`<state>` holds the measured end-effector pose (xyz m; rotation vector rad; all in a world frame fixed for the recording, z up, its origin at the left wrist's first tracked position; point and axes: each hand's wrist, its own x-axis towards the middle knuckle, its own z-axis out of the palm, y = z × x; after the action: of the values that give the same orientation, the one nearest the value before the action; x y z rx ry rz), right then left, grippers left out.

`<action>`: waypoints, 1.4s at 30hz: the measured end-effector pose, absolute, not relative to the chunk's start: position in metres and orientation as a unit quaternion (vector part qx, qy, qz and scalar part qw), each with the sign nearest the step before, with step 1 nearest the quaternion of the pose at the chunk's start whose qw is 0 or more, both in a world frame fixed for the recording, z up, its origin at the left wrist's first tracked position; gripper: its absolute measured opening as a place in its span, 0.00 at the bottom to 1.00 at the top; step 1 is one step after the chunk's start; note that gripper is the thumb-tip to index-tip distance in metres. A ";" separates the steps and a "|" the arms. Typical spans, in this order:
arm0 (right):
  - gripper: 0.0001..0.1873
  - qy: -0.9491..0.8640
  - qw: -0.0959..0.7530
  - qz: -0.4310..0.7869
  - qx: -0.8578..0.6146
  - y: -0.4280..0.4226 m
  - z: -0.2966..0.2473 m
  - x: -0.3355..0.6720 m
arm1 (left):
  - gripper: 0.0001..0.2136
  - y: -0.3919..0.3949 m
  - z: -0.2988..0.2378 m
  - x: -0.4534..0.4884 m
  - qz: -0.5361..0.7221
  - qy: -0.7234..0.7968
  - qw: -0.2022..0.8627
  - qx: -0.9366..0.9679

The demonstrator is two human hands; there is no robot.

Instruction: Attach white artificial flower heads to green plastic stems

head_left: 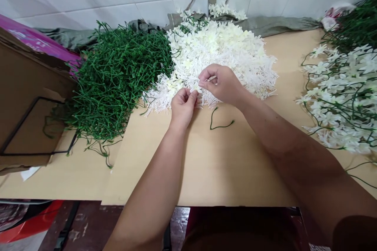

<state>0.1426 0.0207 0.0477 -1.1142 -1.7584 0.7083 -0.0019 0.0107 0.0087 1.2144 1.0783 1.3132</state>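
My left hand (182,106) and my right hand (220,83) meet at the near edge of a big heap of white plastic flower heads (224,53). Both pinch one small white flower (196,87) between their fingertips. A single loose green stem (219,122) lies on the wooden table (224,164) just below my right wrist. To the left of the white heap lies a large pile of green plastic stems (118,74).
Finished white flowers on green stems (344,94) lie at the right edge. A brown cardboard box (26,102) with a pink sheet stands at the left. Grey cloth (265,25) runs along the tiled wall behind. The table's front edge is close to my body.
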 end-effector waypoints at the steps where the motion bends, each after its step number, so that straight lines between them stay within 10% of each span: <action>1: 0.05 -0.717 0.453 0.276 -0.452 0.020 0.047 0.141 | 0.16 0.011 0.009 -0.002 0.543 0.453 0.495 0.505; 42: 0.08 -0.752 0.450 0.188 -0.444 0.022 0.027 0.133 | 0.11 0.015 0.002 -0.005 0.554 0.406 0.495 0.532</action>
<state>0.1333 0.0220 0.0268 -1.0967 -1.8593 0.4643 -0.0049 0.0150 0.0022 1.2890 0.9843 1.3419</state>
